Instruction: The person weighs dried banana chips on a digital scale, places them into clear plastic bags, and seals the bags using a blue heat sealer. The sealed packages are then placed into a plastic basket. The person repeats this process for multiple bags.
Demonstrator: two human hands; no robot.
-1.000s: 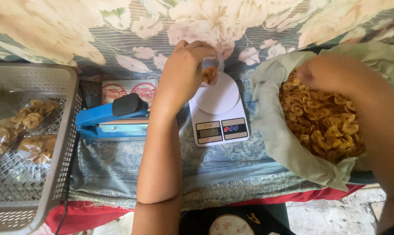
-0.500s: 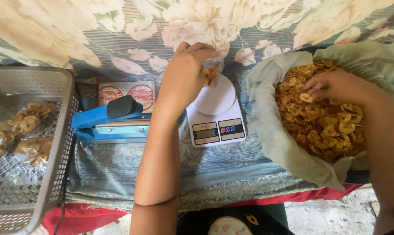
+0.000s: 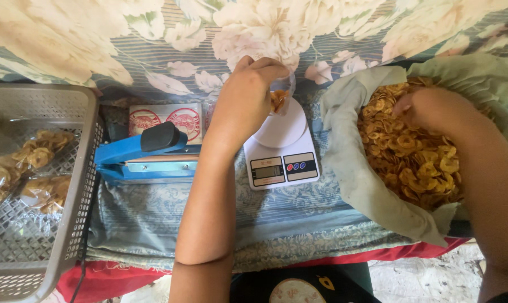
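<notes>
On top of the white digital kitchen scale (image 3: 282,147), left hand (image 3: 245,101) pinches a small clear plastic bag (image 3: 280,95), only partly filled w/ yellow fried chips. Right hand (image 3: 430,109) is curled down in the chip pile inside the big green cloth-lined sack (image 3: 366,185); can't tell what it grips. Two filled packs sit in the grey plastic basket (image 3: 69,224); blue heat sealer (image 3: 144,154) idle. Early going, I'd say.

Left hand (image 3: 247,96) holds clear bag (image 3: 280,95) over scale (image 3: 282,147); right hand (image 3: 430,109) in chips (image 3: 414,151).
</notes>
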